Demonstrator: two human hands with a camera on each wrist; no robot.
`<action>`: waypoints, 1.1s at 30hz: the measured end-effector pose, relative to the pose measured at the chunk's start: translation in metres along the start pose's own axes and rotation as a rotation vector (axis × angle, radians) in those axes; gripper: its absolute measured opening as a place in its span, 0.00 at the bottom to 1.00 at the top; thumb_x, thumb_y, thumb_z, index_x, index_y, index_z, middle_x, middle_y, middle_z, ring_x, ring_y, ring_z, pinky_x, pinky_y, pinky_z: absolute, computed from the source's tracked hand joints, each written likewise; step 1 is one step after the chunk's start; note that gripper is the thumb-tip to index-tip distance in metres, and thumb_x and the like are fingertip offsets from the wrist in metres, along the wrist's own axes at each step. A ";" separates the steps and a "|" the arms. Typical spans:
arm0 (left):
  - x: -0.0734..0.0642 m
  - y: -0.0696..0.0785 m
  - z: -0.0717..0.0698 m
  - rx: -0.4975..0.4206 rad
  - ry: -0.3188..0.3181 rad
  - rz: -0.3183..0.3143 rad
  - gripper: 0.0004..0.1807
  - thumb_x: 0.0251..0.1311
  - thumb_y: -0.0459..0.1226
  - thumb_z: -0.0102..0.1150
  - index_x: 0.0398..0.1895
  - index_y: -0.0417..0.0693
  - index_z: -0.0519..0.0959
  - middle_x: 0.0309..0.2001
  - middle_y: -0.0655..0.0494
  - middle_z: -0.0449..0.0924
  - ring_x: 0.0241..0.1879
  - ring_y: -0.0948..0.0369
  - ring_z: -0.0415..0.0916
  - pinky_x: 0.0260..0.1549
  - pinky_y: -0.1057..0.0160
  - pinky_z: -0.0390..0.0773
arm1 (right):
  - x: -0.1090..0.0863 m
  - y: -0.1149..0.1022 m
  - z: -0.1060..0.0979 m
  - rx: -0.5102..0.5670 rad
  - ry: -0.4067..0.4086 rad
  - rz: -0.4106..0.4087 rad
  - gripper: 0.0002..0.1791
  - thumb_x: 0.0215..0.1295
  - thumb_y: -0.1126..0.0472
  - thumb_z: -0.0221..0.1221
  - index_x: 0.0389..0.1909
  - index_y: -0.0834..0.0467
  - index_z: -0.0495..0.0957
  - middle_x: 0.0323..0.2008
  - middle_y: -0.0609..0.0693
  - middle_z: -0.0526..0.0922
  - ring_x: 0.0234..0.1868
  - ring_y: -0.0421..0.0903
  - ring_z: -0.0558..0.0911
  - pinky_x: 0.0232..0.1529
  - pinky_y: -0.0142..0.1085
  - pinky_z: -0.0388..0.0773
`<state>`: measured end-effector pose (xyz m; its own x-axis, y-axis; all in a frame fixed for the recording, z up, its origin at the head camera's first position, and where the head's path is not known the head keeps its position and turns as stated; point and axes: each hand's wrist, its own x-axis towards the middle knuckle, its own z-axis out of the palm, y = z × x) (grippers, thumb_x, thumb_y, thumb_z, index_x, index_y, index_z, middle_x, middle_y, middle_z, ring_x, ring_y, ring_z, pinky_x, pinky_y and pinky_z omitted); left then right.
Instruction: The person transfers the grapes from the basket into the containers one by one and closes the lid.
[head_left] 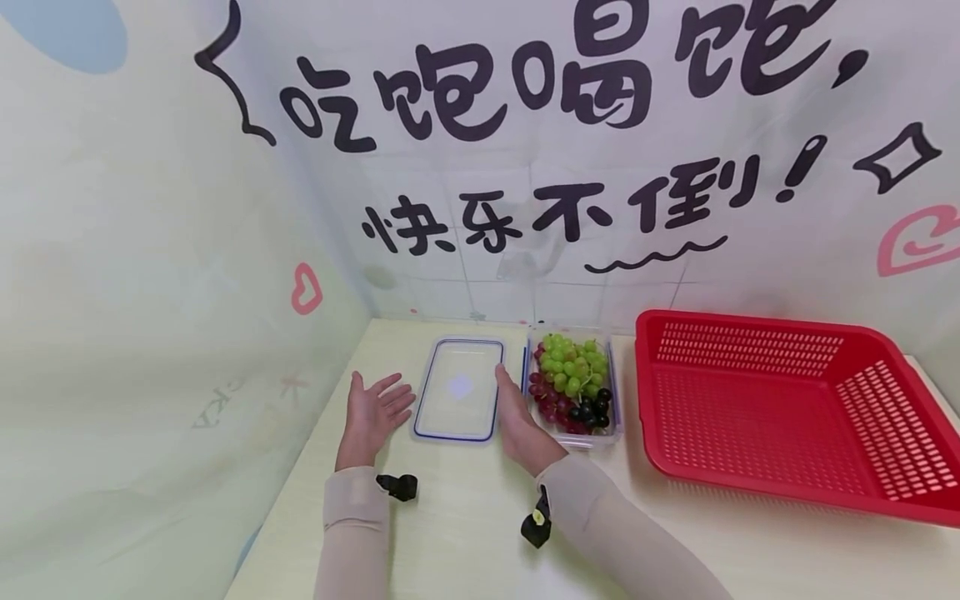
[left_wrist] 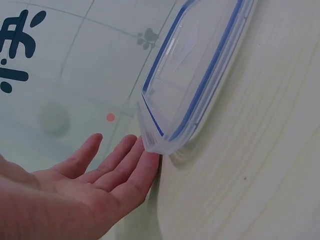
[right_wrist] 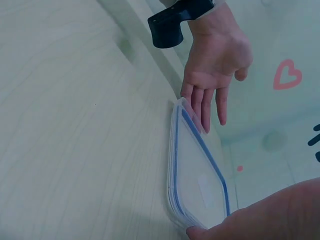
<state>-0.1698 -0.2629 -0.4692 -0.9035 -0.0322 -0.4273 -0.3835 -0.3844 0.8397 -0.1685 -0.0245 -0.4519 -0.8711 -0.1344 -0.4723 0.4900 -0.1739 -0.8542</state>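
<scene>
A clear plastic lid with a blue seal [head_left: 459,390] lies flat on the table between the two hands. My left hand [head_left: 372,414] is at its left side, palm turned up and inward, fingers extended. In the left wrist view the fingertips [left_wrist: 150,159] are right at the lid's corner [left_wrist: 167,142]. On the other side, my right hand [head_left: 521,425] stands on edge along the lid's right rim, its fingers straight and the palm facing the lid. Just beyond that hand sits a clear container [head_left: 617,417] filled with green grapes [head_left: 573,365], red grapes [head_left: 553,404] and black grapes [head_left: 592,410].
To the right stands a large red plastic basket [head_left: 742,417] with slotted walls. A printed sheet with black lettering [head_left: 480,225] hangs behind the table, and another pale sheet [head_left: 172,333] lines the left side. Pale wood-grain tabletop [head_left: 457,517] shows in front of the lid.
</scene>
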 end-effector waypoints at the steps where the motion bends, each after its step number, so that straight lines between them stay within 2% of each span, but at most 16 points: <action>1: 0.000 0.000 -0.001 -0.014 -0.014 -0.006 0.50 0.68 0.67 0.05 0.80 0.42 0.45 0.77 0.35 0.47 0.76 0.43 0.48 0.76 0.47 0.49 | 0.002 0.000 0.000 0.015 -0.002 -0.001 0.42 0.76 0.37 0.38 0.80 0.58 0.43 0.80 0.58 0.36 0.79 0.57 0.35 0.78 0.53 0.33; 7: 0.001 -0.002 -0.001 -0.040 -0.064 -0.030 0.49 0.68 0.67 0.05 0.80 0.42 0.43 0.77 0.33 0.44 0.78 0.44 0.43 0.76 0.47 0.45 | 0.006 -0.002 0.002 0.090 -0.012 0.019 0.42 0.76 0.38 0.39 0.80 0.59 0.40 0.80 0.59 0.34 0.79 0.59 0.34 0.77 0.57 0.34; 13: 0.004 -0.005 0.004 0.038 -0.068 -0.038 0.49 0.69 0.66 0.07 0.79 0.39 0.42 0.78 0.34 0.42 0.78 0.45 0.39 0.76 0.47 0.42 | 0.007 -0.003 0.003 0.126 -0.020 0.051 0.43 0.77 0.39 0.40 0.79 0.60 0.39 0.80 0.60 0.34 0.79 0.59 0.33 0.77 0.58 0.33; 17: 0.007 -0.008 0.007 0.081 -0.053 -0.030 0.47 0.72 0.62 0.07 0.78 0.33 0.40 0.78 0.34 0.38 0.78 0.45 0.34 0.77 0.47 0.36 | 0.007 -0.003 0.003 0.152 -0.070 0.066 0.41 0.78 0.41 0.40 0.79 0.59 0.40 0.80 0.59 0.38 0.79 0.58 0.38 0.76 0.60 0.35; 19: 0.009 -0.010 0.009 0.098 -0.038 -0.023 0.46 0.73 0.61 0.09 0.77 0.30 0.40 0.77 0.34 0.38 0.77 0.46 0.36 0.77 0.49 0.37 | 0.007 -0.002 0.003 0.158 -0.104 0.072 0.40 0.78 0.41 0.39 0.79 0.59 0.40 0.79 0.59 0.39 0.79 0.59 0.40 0.75 0.62 0.35; 23: 0.012 -0.011 0.014 0.143 -0.015 -0.006 0.47 0.74 0.61 0.11 0.76 0.27 0.43 0.72 0.37 0.47 0.68 0.50 0.48 0.72 0.53 0.48 | 0.007 -0.001 0.001 0.140 -0.156 0.071 0.41 0.78 0.40 0.40 0.79 0.59 0.40 0.79 0.60 0.40 0.79 0.60 0.44 0.74 0.64 0.38; 25: 0.011 -0.011 0.015 0.162 -0.013 0.000 0.47 0.74 0.61 0.12 0.76 0.27 0.45 0.70 0.38 0.50 0.65 0.52 0.51 0.69 0.55 0.51 | 0.008 -0.001 0.000 0.123 -0.183 0.065 0.41 0.77 0.39 0.40 0.79 0.59 0.41 0.79 0.61 0.42 0.78 0.60 0.48 0.75 0.63 0.41; 28: 0.009 -0.008 0.016 0.167 -0.016 0.014 0.46 0.75 0.60 0.13 0.76 0.27 0.45 0.70 0.38 0.51 0.64 0.52 0.52 0.70 0.55 0.51 | 0.008 -0.003 -0.002 0.084 -0.208 0.059 0.41 0.77 0.38 0.40 0.79 0.58 0.44 0.79 0.61 0.45 0.77 0.60 0.51 0.74 0.62 0.46; 33: 0.006 -0.001 0.019 0.142 -0.002 0.040 0.45 0.76 0.60 0.15 0.76 0.29 0.47 0.68 0.41 0.52 0.63 0.53 0.51 0.70 0.56 0.50 | 0.005 -0.008 -0.005 -0.002 -0.208 0.044 0.41 0.77 0.37 0.39 0.79 0.58 0.45 0.79 0.61 0.43 0.78 0.62 0.46 0.72 0.64 0.51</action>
<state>-0.1783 -0.2456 -0.4663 -0.9189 -0.0428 -0.3922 -0.3704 -0.2489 0.8949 -0.1772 -0.0193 -0.4483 -0.8233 -0.3403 -0.4543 0.5272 -0.1616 -0.8342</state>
